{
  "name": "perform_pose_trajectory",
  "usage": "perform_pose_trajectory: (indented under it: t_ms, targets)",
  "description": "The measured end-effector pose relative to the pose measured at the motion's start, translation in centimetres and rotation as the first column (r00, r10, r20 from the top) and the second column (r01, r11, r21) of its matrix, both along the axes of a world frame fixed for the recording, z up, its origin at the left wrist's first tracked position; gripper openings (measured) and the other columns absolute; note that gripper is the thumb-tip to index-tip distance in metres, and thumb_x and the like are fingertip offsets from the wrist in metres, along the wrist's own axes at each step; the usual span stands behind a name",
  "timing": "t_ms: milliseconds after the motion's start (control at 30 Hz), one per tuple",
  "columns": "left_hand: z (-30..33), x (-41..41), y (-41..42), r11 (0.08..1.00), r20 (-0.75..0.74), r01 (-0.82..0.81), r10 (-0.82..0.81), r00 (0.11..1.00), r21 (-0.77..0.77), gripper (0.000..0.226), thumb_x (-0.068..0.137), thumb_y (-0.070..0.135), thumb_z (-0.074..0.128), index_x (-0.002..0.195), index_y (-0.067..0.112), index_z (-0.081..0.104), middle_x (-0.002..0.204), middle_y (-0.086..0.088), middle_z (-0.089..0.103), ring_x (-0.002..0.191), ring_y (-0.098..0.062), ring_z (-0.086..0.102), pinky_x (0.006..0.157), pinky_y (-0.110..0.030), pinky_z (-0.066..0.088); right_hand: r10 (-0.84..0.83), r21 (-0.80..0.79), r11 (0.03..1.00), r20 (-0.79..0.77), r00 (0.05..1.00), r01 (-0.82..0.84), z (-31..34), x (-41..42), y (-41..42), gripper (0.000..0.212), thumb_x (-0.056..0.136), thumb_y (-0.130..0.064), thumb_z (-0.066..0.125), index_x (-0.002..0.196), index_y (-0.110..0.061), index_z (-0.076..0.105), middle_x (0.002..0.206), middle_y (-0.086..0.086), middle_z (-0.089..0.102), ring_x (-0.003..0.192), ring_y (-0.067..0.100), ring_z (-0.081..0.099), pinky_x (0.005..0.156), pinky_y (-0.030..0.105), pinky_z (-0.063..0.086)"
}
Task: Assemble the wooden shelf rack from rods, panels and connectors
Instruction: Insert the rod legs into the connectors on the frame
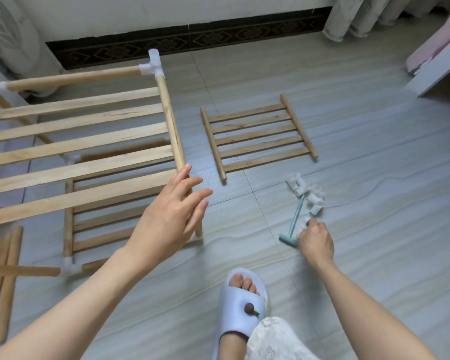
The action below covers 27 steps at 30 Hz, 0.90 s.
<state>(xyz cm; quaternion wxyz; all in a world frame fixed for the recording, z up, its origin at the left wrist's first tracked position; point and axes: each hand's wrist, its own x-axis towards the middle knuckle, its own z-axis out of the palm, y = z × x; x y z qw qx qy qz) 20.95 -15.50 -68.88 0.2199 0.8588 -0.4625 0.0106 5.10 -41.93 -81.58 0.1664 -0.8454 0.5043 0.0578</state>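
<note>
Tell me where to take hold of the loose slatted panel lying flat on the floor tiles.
Grip the loose slatted panel by its two round side rods, one in each hand, coming down from above. The rods run past the slats at both ends, so those ends are free to close fingers round. It lies flat on the floor, so the thin slats probably give a poorer hold.

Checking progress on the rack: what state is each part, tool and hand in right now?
Partly built rack: raised, slatted panel mounted, near end rod bare.
Corner connector: fitted on rods.
Spare panel: flat on floor, loose.
Loose connectors: heaped on floor.
Small mallet: lying on floor.
Spare rods: lying on floor, unused.
Left hand: fingers straight, against rack's side rod.
Right hand: pinching a connector from the heap.
</note>
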Motion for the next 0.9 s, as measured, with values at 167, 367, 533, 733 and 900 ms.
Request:
perform_pose_trajectory:
  t_ms: [167,367,533,733,900]
  targets:
    - [3.6,-0.9,1.8,0.998,-0.139,-0.015,0.024,0.99,0.068,0.048,0.099,0.044,0.029,0.138,0.023,0.046,0.15,-0.001,0.033,0.144,-0.01,0.01,0.113,-0.025,0.013,-0.061,0.106,0.994,0.25,0.966,0.035,6.4,0.1,2.0,0.027,0.09,-0.009,0.047,0.113,0.001,0.058,0.116,0.021,0.058,0.108,0.035,0.052,0.085,0.034,0.038]
    - [10.3,-1.3,5.9,0.998,-0.184,-0.043,0.053,0.982,0.054,0.046,0.095,0.022,0.051,0.139,0.025,0.041,0.143,0.002,0.038,0.135,-0.012,0.032,0.11,-0.026,0.028,-0.046,0.364,0.899,0.631,0.775,-0.243,18.4,3.7,6.8,0.011,0.089,-0.008,0.056,0.096,-0.013,0.063,0.097,0.011,0.064,0.09,0.026,0.062,0.076,0.034,0.055]
    - [17.6,-0.3,10.0,0.987,-0.306,-0.157,0.139,0.942,-0.033,0.048,0.095,0.032,0.048,0.141,0.025,0.035,0.139,0.007,0.043,0.126,-0.008,0.042,0.105,-0.027,0.035,0.143,0.387,0.657,0.778,0.612,-0.646,30.0,7.7,15.0,0.019,0.09,-0.002,0.055,0.104,-0.013,0.06,0.106,0.01,0.063,0.088,0.019,0.065,0.073,0.025,0.057]
    - [22.3,-0.2,16.2,0.888,-0.584,-0.369,0.151,0.797,-0.274,0.052,0.087,0.044,0.046,0.133,0.021,0.046,0.114,-0.001,0.062,0.09,-0.003,0.063,0.071,-0.02,0.053,0.308,0.331,0.416,0.825,0.474,-0.847,37.2,10.5,24.4,0.019,0.089,-0.003,0.058,0.1,-0.017,0.065,0.104,0.005,0.067,0.094,0.014,0.066,0.076,0.02,0.054]
    - [23.7,-0.2,19.0,0.795,-0.466,-0.444,0.233,0.853,-0.414,0.006,0.089,0.015,0.062,0.092,0.018,0.066,0.078,-0.002,0.067,0.062,-0.003,0.063,0.063,-0.02,0.052,0.123,0.367,0.423,0.883,0.453,-0.829,37.7,11.7,28.7,0.017,0.088,-0.004,0.059,0.104,-0.007,0.065,0.103,0.011,0.068,0.095,0.02,0.066,0.079,0.025,0.055]
